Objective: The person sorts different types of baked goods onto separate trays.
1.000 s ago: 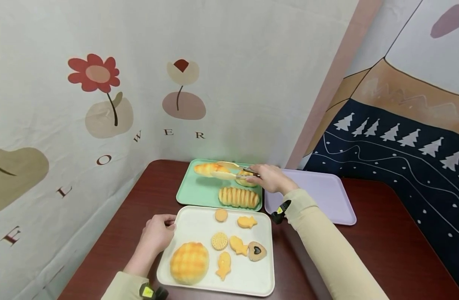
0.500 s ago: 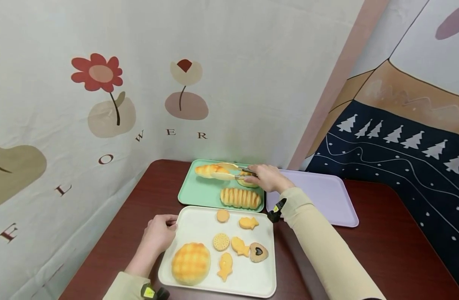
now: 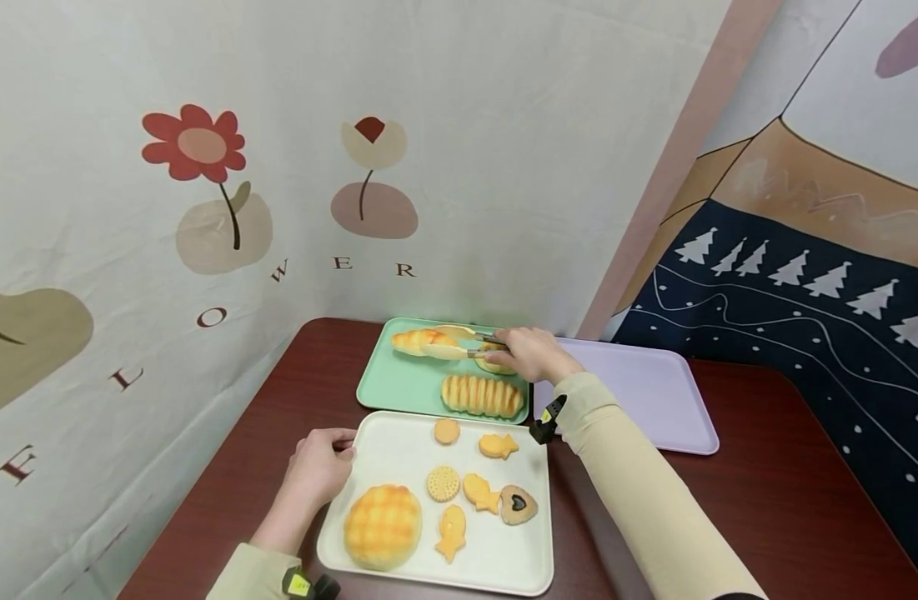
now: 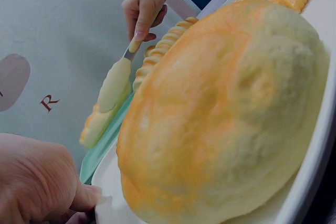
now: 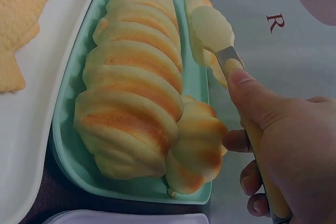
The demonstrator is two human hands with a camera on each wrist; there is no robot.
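Note:
My right hand [image 3: 535,354] grips a pair of tongs [image 3: 451,353] with cream tips and metal arms. Its tips straddle the right end of a long golden bread [image 3: 409,342] at the back left of the green tray [image 3: 387,387]. In the right wrist view, a thumb presses the tongs' handle [image 5: 257,145]; the far tip is mostly hidden. A small bun [image 5: 197,148] lies under the tongs beside a ridged loaf [image 3: 481,396]. With thumb and fingers my left hand [image 3: 319,468] pinches the left rim of the white tray [image 3: 504,567]. Near it sits a round checkered bun [image 3: 382,527].
Several cookies lie on the white tray, among them a fish-shaped cookie [image 3: 451,532], a dotted round cookie [image 3: 443,483] and a heart-centred cookie [image 3: 518,505]. A lilac tray [image 3: 654,392] stands right of the green one on the dark red table [image 3: 774,500]. A printed wall hanging [image 3: 489,167] rises behind.
Relative to the trays, my right hand has shifted slightly left, and the tongs' tips reach a little farther along the long bread. My left hand stays at the white tray's rim.

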